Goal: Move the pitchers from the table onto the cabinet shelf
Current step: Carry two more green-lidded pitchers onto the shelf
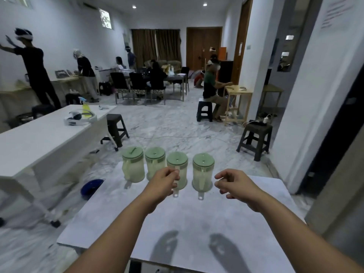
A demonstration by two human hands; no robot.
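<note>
While all four pitchers point(167, 168) stand on the table point(197, 223) | none shelved | left hand point(163, 183) grasping third pitcher's handle point(175, 186) | right hand point(236, 184) released.

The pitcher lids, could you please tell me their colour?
Pale green lids, clearest in the head view.

The left hand point(164, 182) hides the third pitcher's handle point(175, 191); whether it grips is unclear.
</note>
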